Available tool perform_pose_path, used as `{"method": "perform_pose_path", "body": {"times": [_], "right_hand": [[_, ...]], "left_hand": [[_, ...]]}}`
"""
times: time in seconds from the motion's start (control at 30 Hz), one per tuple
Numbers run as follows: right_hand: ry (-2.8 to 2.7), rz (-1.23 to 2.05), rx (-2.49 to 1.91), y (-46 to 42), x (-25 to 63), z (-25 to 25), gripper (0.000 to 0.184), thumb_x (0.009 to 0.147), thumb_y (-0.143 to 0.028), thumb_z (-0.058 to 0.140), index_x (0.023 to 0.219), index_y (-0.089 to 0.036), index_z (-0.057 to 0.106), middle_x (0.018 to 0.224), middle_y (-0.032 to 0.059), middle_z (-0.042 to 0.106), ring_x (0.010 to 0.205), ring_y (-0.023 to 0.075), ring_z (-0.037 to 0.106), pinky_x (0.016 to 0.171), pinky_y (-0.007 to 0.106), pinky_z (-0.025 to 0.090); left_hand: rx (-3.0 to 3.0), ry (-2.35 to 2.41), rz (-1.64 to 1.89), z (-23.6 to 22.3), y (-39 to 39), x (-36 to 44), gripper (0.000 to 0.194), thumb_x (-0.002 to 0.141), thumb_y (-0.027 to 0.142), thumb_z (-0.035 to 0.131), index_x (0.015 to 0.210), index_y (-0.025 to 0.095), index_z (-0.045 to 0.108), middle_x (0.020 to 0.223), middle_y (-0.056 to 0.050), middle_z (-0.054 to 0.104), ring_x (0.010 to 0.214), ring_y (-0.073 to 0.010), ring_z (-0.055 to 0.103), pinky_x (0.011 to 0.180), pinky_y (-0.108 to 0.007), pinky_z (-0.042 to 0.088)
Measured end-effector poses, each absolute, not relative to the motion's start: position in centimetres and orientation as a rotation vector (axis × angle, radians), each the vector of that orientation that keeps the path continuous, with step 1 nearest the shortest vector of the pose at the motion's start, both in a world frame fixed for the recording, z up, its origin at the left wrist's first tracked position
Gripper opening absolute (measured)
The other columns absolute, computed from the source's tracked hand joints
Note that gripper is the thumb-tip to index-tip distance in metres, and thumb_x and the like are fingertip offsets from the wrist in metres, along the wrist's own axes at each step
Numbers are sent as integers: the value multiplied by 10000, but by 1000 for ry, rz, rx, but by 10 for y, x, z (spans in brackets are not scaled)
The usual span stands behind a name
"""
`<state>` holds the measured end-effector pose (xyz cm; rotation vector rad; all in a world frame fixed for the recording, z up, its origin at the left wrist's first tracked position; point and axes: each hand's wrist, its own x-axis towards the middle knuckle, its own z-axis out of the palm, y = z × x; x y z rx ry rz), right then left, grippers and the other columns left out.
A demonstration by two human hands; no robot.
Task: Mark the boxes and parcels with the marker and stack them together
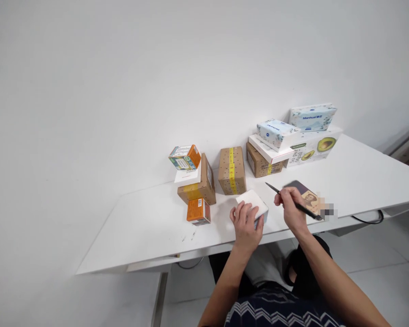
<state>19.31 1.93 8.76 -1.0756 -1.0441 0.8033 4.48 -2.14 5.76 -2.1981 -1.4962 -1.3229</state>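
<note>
My left hand (246,227) is closed around a small white box (252,200) near the table's front edge. The fingers lie over its top and the thumb presses its right side, where some light blue shows. A slim black pen (306,210) is held in my right hand (292,211), its tip pointing up and left above the table, apart from the white box. Beneath and beyond that hand lies a dark, flat, phone-like object (296,185) with a picture on it, partly covered by the hand and a blurred patch.
A cardboard box (231,170) with yellow tape stands behind the white box. At left, an orange box (198,210) stands before a stack topped by another orange box (185,157). Tissue packs (312,116) sit on boxes at back right. The white table (132,227) meets the wall.
</note>
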Motion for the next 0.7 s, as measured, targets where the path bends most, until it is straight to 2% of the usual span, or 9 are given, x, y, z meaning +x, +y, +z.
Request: {"method": "perform_pose_path", "body": {"times": [0.1, 0.2, 0.27, 0.33, 0.5, 0.7], "right_hand": [[-1095, 973, -990, 26, 191, 108, 249, 895, -467, 498, 883, -227, 562, 557, -36, 563, 508, 133, 507, 562, 286, 444], [-1202, 1159, -941, 32, 181, 123, 292, 868, -463, 530, 987, -208, 606, 749, 25, 674, 621, 152, 598, 634, 313, 498], [-1270, 1207, -954, 36, 173, 127, 268, 821, -430, 593, 964, -205, 612, 820, 38, 691, 678, 160, 625, 679, 322, 516], [-1315, 1211, -972, 40, 165, 126, 252, 791, -398, 622, 951, -205, 594, 777, 23, 682, 666, 156, 625, 669, 308, 517], [-1419, 1073, -1110, 44, 153, 113, 250, 856, -455, 512, 856, -206, 533, 641, -1, 614, 539, 141, 567, 503, 250, 459], [-1527, 919, -1208, 42, 153, 110, 258, 859, -455, 482, 805, -210, 542, 635, 10, 631, 498, 142, 541, 490, 255, 430]], "left_hand": [[-2210, -1482, -1342, 57, -18, 44, 187, 852, 216, 587, 1034, 188, 616, 1086, -109, 637, 1167, -274, 541, 1013, -472, 366], [-2233, -1463, -1385, 54, -16, 43, 205, 854, 214, 571, 1054, 183, 607, 1125, -116, 623, 1189, -275, 528, 1011, -480, 402], [-2249, -1442, -1414, 52, -15, 43, 230, 856, 205, 563, 1082, 178, 597, 1150, -123, 609, 1217, -277, 507, 1004, -476, 439], [-2266, -1413, -1436, 51, -14, 42, 250, 854, 189, 559, 1102, 171, 590, 1165, -130, 600, 1237, -277, 490, 1002, -471, 464], [-2302, -1401, -1428, 51, -13, 41, 296, 853, 186, 548, 1147, 178, 578, 1177, -132, 601, 1221, -272, 507, 1017, -486, 474], [-2286, -1389, -1453, 51, -13, 40, 264, 849, 203, 560, 1109, 179, 594, 1122, -143, 604, 1182, -275, 533, 997, -480, 490]]}}
